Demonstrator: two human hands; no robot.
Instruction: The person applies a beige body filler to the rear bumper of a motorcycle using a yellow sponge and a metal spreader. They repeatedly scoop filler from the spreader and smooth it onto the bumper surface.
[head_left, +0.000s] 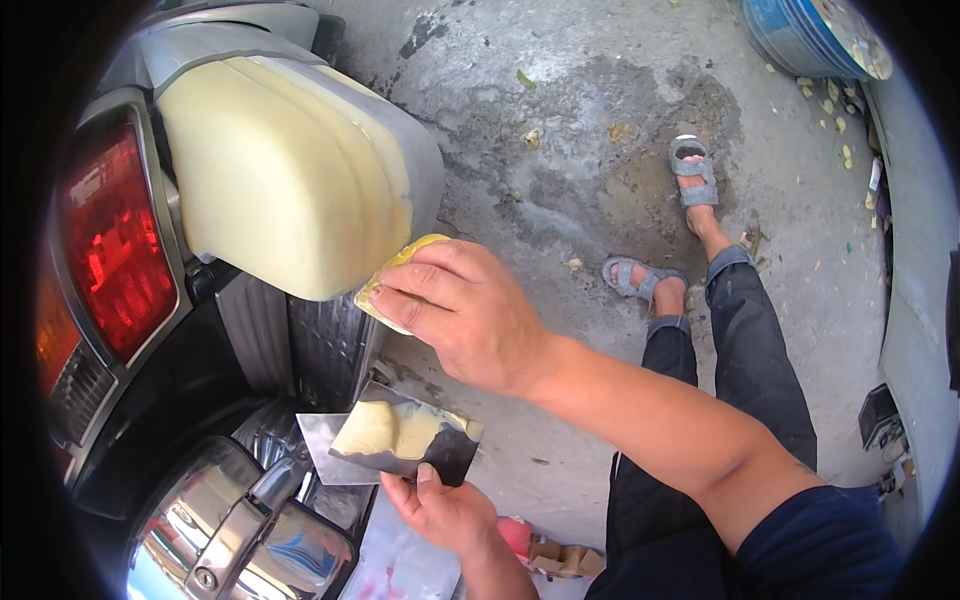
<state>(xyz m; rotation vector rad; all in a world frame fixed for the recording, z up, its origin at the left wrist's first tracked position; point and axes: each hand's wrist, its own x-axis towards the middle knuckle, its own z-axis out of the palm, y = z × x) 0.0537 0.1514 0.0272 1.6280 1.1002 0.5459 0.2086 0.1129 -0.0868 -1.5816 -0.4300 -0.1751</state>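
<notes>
A yellow flat spreader (383, 312) is pinched in my right hand (478, 315), its edge touching the lower right corner of a rounded vehicle panel (280, 170). Smooth cream-coloured filler covers most of that panel, with grey showing along its top and right side. Lower down, my left hand (440, 508) grips a dark mixing plate (455, 455) from its near edge, thumb on top. On the plate sits a thick lump of cream filler (366, 428), with more smeared around it. A thin bare metal sheet (318, 445) sticks out from beneath the plate.
A red tail light (115, 240) is left of the coated panel. Below it is a shiny chrome part with a lock (210, 560). My sandalled feet (640, 278) stand on stained concrete. A blue drum (800, 40) stands at the far right, and cardboard scraps (560, 557) lie near the bottom.
</notes>
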